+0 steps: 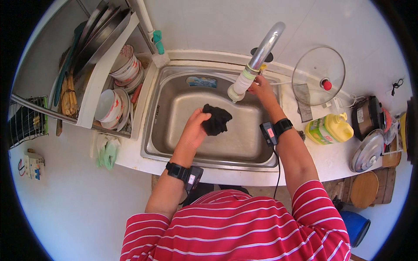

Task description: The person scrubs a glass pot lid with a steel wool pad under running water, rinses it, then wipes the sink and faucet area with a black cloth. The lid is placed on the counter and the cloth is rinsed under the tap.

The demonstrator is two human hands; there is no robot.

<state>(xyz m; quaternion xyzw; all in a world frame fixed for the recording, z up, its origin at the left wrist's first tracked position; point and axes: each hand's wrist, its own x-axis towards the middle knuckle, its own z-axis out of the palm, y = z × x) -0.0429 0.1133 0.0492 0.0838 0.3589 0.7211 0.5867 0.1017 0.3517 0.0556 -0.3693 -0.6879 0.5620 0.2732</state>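
Observation:
My left hand (pixel 195 125) grips a crumpled black cloth (pixel 216 120) above the stainless steel sink (pixel 212 163). Behind the spout of the chrome tap (pixel 267 45), my right hand (pixel 261 88) reaches to the back right of the basin, near the tap's base. Its fingertips are partly hidden, so what they touch is unclear. A white filter nozzle (pixel 241 85) sits on the end of the spout, and no running water is visible under it. On the basin's back wall is a blue sticker (pixel 201 82).
To the left, a rack holds stacked bowls (pixel 125 68), plates (pixel 122 109) and pans (pixel 104 36). Right of the sink are a glass lid (pixel 313 70), a yellow detergent bottle (pixel 328 129), a dark cooker (pixel 365 117) and a metal lid (pixel 367 153). A cable hangs from my right wrist device (pixel 270 133).

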